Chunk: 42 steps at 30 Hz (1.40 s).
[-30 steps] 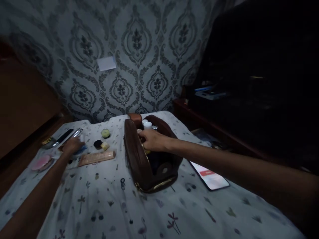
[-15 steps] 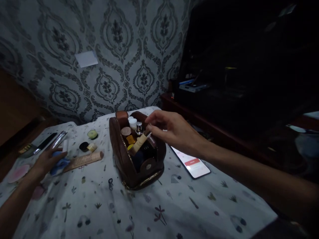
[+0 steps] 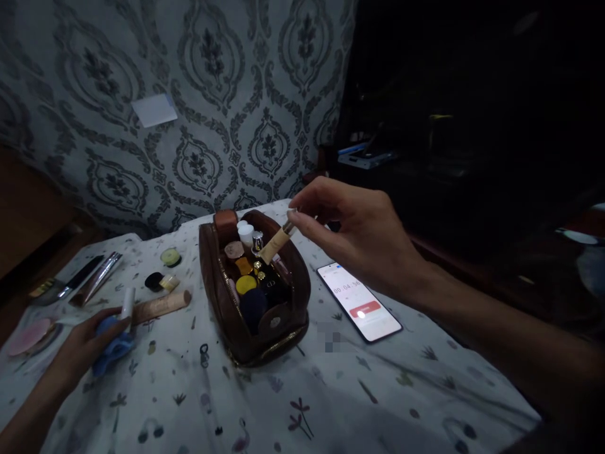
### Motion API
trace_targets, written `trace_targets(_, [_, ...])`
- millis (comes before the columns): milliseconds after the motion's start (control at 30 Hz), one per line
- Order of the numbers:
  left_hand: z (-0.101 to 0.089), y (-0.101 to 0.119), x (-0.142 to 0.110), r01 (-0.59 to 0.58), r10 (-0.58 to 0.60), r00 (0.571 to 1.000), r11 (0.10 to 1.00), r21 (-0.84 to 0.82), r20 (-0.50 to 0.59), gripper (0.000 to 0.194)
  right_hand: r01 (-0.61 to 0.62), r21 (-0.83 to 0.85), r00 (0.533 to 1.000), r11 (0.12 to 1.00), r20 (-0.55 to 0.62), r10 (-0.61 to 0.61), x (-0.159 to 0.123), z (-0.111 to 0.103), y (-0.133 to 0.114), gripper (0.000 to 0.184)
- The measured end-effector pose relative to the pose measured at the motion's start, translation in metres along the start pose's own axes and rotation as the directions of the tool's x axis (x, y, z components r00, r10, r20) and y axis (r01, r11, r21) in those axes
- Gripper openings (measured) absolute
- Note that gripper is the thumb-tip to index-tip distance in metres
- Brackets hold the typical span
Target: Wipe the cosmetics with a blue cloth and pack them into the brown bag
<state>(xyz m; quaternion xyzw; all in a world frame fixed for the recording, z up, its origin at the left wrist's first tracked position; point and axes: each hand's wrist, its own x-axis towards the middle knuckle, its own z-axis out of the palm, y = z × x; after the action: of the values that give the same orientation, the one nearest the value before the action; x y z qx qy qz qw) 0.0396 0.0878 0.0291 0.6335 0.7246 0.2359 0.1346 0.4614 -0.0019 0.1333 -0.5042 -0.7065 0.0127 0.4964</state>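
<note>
My right hand [image 3: 350,230] pinches a slim beige cosmetic tube [image 3: 275,246] by its cap end. The tube hangs tilted over the open brown makeup bag [image 3: 212,302]. Inside the bag are white-capped bottles [image 3: 246,234], a silver-capped one [image 3: 258,241], a yellow round lid [image 3: 246,285] and a dark round item [image 3: 254,309]. At the left, my left hand [image 3: 85,343] is closed around a crumpled blue cloth-like thing [image 3: 113,353] and a small white tube [image 3: 127,302] standing up between its fingers. Beside them lies a larger beige tube [image 3: 163,307].
A lit phone [image 3: 363,306] showing a timer lies right of the bag. On the left are a pink round compact [image 3: 31,336], silvery tubes [image 3: 97,277], a black-handled brush [image 3: 80,277], a green-topped jar [image 3: 170,256] and a small open jar [image 3: 161,282]. A patterned wall stands behind.
My right hand has risen and drawn the slim beige tube up out of the bag's opening. My left hand has shifted toward me with the blue thing and the white tube.
</note>
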Motion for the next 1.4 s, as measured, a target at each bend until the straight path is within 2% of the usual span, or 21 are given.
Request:
trace_targets(133, [0.009,-0.014,0.005,0.123,-0.111,0.989,0.984,-0.131,0.095,0.07,-0.002,-0.063,0.999,0.998,0.054,0.005,-0.001,0.003,0.002,0.01])
trace_targets(400, [0.012,0.002,0.001,0.107,-0.095,0.991,0.986,-0.126,0.098,0.068,0.029,-0.075,0.984,0.997,0.179,-0.015,-0.001,0.022,0.013,0.009])
trace_targets(533, [0.012,0.003,0.0,0.119,-0.101,0.988,0.98,-0.161,0.117,0.068,0.035,-0.087,0.967,0.996,0.253,-0.012,0.0,0.032,0.018,0.008])
trace_targets(800, [0.012,0.01,-0.007,0.164,-0.141,0.982,0.966,-0.2,0.126,0.065,0.07,-0.303,0.935,0.95,0.352,0.044,0.004,0.048,0.025,0.012])
trace_targets(967, [0.015,0.01,-0.009,0.172,-0.138,0.978,0.958,-0.23,0.155,0.064,0.093,-0.435,0.899,0.895,0.422,0.112,0.008,0.05,0.022,0.016])
trace_targets(1100, [0.014,0.01,-0.01,0.161,-0.138,0.983,0.964,-0.213,0.119,0.065,0.109,-0.484,0.883,0.868,0.449,0.139,0.01,0.051,0.021,0.019])
trace_targets(1233, [0.007,0.017,-0.016,0.143,-0.115,0.982,0.972,-0.186,0.152,0.067,0.129,-0.497,0.876,0.858,0.462,0.136,0.011,0.05,0.018,0.019])
trace_targets(1400, [0.003,0.021,-0.029,0.138,-0.09,0.977,0.957,-0.256,0.193,0.067,0.118,-0.499,0.88,0.858,0.453,0.143,0.009,0.048,0.012,0.022])
